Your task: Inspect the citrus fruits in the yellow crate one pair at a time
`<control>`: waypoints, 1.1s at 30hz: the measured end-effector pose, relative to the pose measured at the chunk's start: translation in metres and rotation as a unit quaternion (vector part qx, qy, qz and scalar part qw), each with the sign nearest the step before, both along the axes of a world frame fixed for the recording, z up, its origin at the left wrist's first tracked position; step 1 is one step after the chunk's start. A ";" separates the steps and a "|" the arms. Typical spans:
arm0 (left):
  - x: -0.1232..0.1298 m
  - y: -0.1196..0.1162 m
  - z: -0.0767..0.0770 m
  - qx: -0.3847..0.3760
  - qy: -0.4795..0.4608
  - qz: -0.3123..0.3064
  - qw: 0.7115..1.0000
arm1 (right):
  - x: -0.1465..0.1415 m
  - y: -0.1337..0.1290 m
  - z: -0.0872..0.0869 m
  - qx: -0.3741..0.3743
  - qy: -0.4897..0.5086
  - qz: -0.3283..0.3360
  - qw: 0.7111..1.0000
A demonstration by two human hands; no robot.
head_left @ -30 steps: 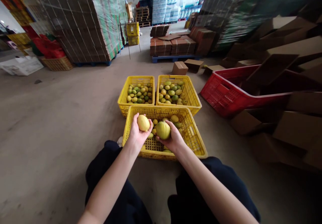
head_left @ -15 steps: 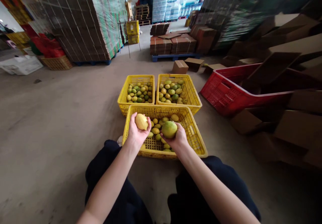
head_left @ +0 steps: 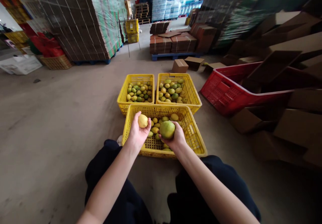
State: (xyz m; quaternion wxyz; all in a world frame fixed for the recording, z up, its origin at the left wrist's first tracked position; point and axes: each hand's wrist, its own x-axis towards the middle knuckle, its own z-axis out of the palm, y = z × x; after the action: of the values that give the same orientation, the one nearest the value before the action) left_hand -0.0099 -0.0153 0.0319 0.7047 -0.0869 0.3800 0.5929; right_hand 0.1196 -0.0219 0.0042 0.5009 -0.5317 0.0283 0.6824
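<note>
My left hand (head_left: 138,130) is closed round a yellow lemon (head_left: 143,120), holding it above the left part of the near yellow crate (head_left: 198,140). In my right hand (head_left: 177,137) sits a larger, greenish lemon (head_left: 167,130), with the fingers curled under and beside it. Both fruits are held over the crate and apart from each other. Several yellow and green lemons (head_left: 174,117) lie in the bottom of this crate, partly hidden behind my hands.
Two more yellow crates of lemons, a left one (head_left: 120,96) and a right one (head_left: 195,96), stand just beyond. A red crate (head_left: 221,93) with cardboard is to the right, among loose cartons (head_left: 297,126). Farther off, flattened boxes (head_left: 183,44) lie on a blue pallet (head_left: 166,57).
The lemon in my left hand has turned, so its pointed end no longer faces down to the right. My right hand has shifted slightly left with the green lemon.
</note>
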 end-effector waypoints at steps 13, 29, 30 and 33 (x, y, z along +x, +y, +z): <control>-0.001 -0.002 -0.002 -0.003 -0.017 -0.004 1.000 | 0.000 -0.002 0.001 0.019 0.019 -0.025 0.999; -0.002 -0.006 0.003 -0.001 -0.063 -0.039 0.997 | -0.001 -0.003 -0.002 0.041 0.085 -0.027 0.995; -0.002 -0.005 0.001 -0.009 -0.066 -0.037 0.997 | 0.000 -0.003 -0.002 0.050 0.090 -0.028 0.994; 0.002 -0.002 -0.004 -0.019 -0.062 -0.026 0.998 | 0.002 -0.004 -0.002 0.067 0.125 0.007 0.990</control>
State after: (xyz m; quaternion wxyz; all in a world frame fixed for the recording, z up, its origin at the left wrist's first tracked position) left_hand -0.0079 -0.0172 0.0278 0.7402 -0.1266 0.3488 0.5607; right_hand 0.1213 -0.0255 0.0020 0.5231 -0.4075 0.0411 0.7474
